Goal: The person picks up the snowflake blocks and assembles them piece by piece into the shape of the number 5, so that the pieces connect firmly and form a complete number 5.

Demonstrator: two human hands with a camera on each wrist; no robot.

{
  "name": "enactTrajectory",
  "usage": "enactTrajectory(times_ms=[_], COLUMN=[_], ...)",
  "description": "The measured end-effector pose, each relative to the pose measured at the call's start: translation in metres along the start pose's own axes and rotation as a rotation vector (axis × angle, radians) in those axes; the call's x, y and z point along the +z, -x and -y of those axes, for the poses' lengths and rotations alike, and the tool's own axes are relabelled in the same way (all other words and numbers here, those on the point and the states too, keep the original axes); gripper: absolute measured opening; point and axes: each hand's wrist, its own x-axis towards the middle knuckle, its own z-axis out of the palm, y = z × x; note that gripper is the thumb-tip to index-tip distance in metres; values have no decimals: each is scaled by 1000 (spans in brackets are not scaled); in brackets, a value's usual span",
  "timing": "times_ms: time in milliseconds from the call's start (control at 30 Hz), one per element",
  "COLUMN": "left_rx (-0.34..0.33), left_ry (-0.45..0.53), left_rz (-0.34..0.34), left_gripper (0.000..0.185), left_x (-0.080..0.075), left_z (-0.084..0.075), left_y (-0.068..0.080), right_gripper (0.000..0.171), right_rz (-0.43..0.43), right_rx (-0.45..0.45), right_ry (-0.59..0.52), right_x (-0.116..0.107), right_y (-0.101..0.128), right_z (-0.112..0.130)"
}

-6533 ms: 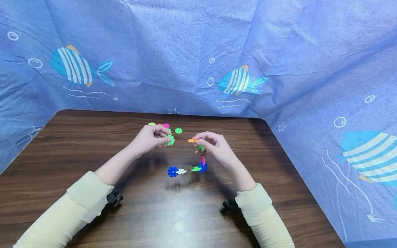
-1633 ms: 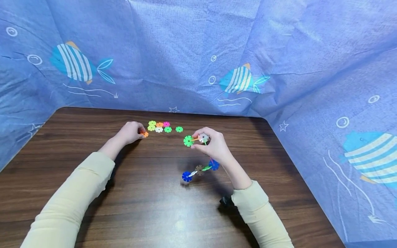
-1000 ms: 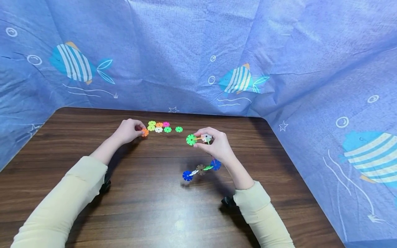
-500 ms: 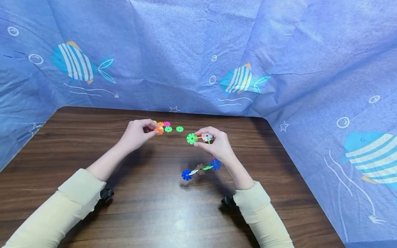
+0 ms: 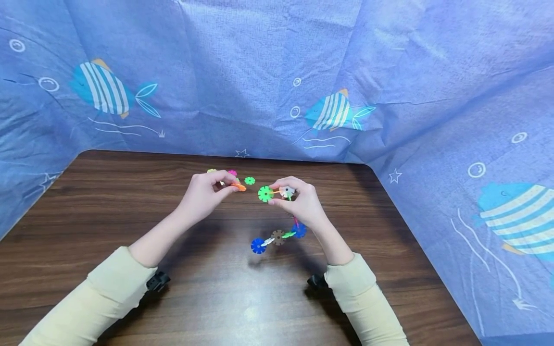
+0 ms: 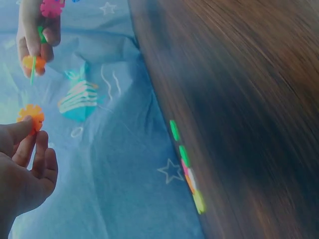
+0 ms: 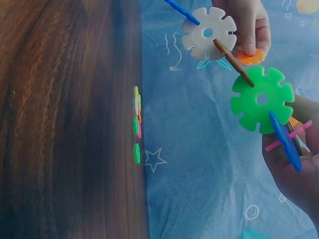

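Left hand (image 5: 203, 196) pinches an orange notched plastic disc (image 5: 240, 187), partly hiding bright loose discs (image 5: 249, 180) beyond; right hand (image 5: 301, 202) pinches a multicoloured plastic-disc chain (image 5: 299, 231) hanging below.

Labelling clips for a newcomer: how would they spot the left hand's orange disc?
Over the brown table, find the left hand. It pinches the orange disc, which, unlike the linked discs held by the right hand, joins no other.

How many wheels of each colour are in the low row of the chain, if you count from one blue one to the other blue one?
Blue wheels: 2
White wheel: 1
Brown wheel: 1
Green wheel: 1
Total: 5
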Motion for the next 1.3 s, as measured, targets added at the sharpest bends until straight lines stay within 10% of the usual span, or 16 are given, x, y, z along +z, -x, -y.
enactTrajectory(times_ms=[1300], left_rx=[42], left_ry=[80], left_rz=[11], left_gripper=[9], left_x=[18], left_z=[-13], left_y=[-2], right_gripper=[29], right_rz=[35], right_rx=[1], right_ry=[-70], right_x=[5], right_y=[-3], right_z=[8])
